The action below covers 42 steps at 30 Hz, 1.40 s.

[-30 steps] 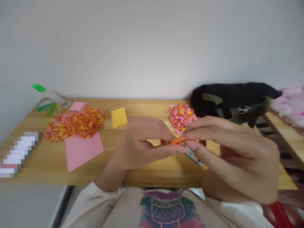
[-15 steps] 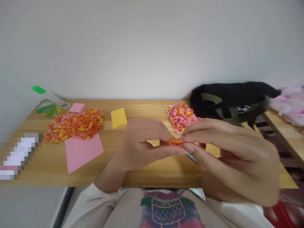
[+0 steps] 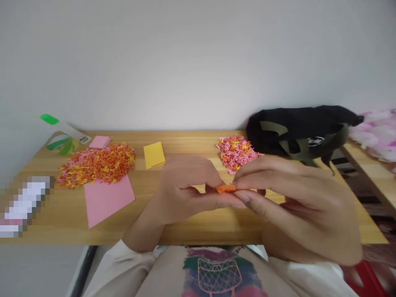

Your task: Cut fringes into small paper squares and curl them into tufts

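Between my two hands is a small orange folded piece (image 3: pixel 226 188), apparently paper. My left hand (image 3: pixel 192 187) pinches its left end between thumb and finger. The thumb and fingertips of my right hand (image 3: pixel 303 206) press on its right end. Both hands are held above the wooden table, fingertips almost meeting. Beyond them lies a heap of pink and orange shredded bits (image 3: pixel 236 152). At the left, a larger heap of orange, yellow and pink bits (image 3: pixel 100 164) covers part of a pink paper sheet (image 3: pixel 109 202).
A yellow paper stack (image 3: pixel 154 155) and a small pink stack (image 3: pixel 100 142) lie towards the back of the wooden table (image 3: pixel 185 142). A green-and-white object (image 3: pixel 66 130) stands at the left. A black bag (image 3: pixel 303 128) sits back right, beside pink-white fluffy material (image 3: pixel 375 134).
The orange piece has tilted and shifted slightly left and down, showing more of its face. A pale blue-grey strip seen beneath my right fingertips is now out of sight.
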{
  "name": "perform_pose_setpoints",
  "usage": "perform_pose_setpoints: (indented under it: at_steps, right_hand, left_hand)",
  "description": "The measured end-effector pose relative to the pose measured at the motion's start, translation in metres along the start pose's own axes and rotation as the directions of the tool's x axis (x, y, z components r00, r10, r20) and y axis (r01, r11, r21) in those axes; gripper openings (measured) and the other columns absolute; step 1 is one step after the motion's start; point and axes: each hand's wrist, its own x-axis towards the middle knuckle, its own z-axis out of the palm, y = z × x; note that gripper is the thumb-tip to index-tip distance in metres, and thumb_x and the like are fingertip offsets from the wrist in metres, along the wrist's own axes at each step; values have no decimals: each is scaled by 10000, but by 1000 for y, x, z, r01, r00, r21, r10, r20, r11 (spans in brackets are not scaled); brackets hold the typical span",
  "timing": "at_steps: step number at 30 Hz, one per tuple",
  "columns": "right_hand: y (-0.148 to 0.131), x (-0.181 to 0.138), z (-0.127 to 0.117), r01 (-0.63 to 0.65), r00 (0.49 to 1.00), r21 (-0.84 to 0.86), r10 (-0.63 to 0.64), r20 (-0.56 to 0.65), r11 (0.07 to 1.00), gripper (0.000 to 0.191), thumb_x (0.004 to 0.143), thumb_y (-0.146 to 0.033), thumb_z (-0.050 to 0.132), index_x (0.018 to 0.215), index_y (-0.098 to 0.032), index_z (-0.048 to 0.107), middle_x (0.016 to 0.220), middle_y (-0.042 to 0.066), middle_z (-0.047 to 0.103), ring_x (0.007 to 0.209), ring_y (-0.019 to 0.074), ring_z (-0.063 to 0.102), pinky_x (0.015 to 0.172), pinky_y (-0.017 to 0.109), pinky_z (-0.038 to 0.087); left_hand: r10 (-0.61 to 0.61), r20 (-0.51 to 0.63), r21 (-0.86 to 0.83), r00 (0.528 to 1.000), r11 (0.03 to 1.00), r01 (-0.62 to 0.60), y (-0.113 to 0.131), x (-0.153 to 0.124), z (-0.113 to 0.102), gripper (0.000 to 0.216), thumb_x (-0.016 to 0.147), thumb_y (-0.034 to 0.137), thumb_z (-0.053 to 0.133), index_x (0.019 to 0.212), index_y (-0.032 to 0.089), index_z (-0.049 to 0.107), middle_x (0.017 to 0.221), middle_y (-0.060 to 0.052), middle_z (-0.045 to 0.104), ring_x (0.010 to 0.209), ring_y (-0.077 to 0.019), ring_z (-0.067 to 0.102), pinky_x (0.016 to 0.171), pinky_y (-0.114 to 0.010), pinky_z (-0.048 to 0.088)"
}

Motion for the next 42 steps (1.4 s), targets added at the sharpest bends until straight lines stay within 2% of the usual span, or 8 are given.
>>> perform_pose_setpoints:
  at_steps: [5, 9, 12, 19, 25, 31, 35, 42]
  right_hand:
    - [1, -4, 0, -25, 1000, -49, 25, -11, 998, 97, 846, -99, 625, 839, -186, 670, 769, 25, 720, 708, 132, 695, 584, 216, 557]
    - [1, -6, 2, -54, 995, -74, 47, -88, 996, 106, 822, -77, 651, 802, -180, 657, 737, 17, 708, 716, 127, 697, 606, 206, 553]
    - [1, -6, 2, -47, 996, -63, 42, -75, 997, 114, 818, -58, 640, 797, -170, 649, 727, 10, 704, 703, 110, 691, 635, 191, 549]
    - [-2, -5, -1, -73, 997, -74, 73, -9, 995, 109, 851, -87, 596, 801, -169, 649, 749, 22, 718, 703, 109, 687, 607, 187, 536]
    - [0, -4, -1, -76, 997, -71, 75, -16, 995, 109, 853, -90, 595, 809, -169, 654, 741, 24, 710, 684, 108, 678, 594, 190, 526]
    - [0, -4, 1, -87, 996, -67, 86, -10, 994, 86, 851, -107, 614, 807, -166, 658, 754, 30, 713, 668, 106, 673, 544, 189, 510]
    - [0, -6, 1, -81, 996, -74, 78, -39, 994, 96, 839, -92, 626, 801, -173, 660, 740, 22, 711, 683, 109, 687, 595, 185, 531]
    - [0, -5, 1, -87, 996, -74, 85, -37, 993, 91, 842, -81, 623, 799, -148, 669, 754, 20, 712, 656, 69, 656, 618, 158, 519]
  left_hand:
    - [13, 46, -9, 999, 1000, -13, 0, 2, -3, 261, 767, 333, 757, 640, 161, 608, 531, 21, 630, 466, -64, 539, 456, -171, 422]
    - [-12, 146, 6, 989, 1000, 11, 2, 3, -7, 173, 770, 261, 758, 702, 140, 654, 584, 1, 670, 508, -69, 580, 498, -156, 452]
    - [-38, 200, 36, 979, 999, 32, 2, 3, -8, 155, 806, 237, 720, 697, 141, 664, 578, 8, 665, 511, -68, 579, 503, -154, 448]
    - [-63, 148, 39, 987, 998, 58, 0, 1, -5, 185, 783, 207, 736, 641, 129, 646, 546, 20, 640, 490, -57, 554, 485, -149, 427]
    - [-66, 112, 24, 992, 998, 63, 1, 1, -3, 182, 749, 172, 762, 626, 123, 636, 544, 22, 636, 488, -52, 551, 481, -145, 423]
    - [-74, 122, 46, 990, 997, 68, 1, 3, -5, 202, 763, 193, 746, 619, 137, 615, 540, 32, 633, 478, -50, 560, 468, -139, 425]
    - [-94, 162, 28, 982, 996, 90, 2, 3, -6, 195, 770, 215, 739, 639, 143, 613, 555, 25, 651, 491, -54, 565, 481, -142, 441]
    - [-101, 141, 46, 985, 994, 96, 4, 2, -4, 149, 787, 163, 701, 659, 137, 629, 578, 9, 660, 500, -57, 556, 488, -150, 440]
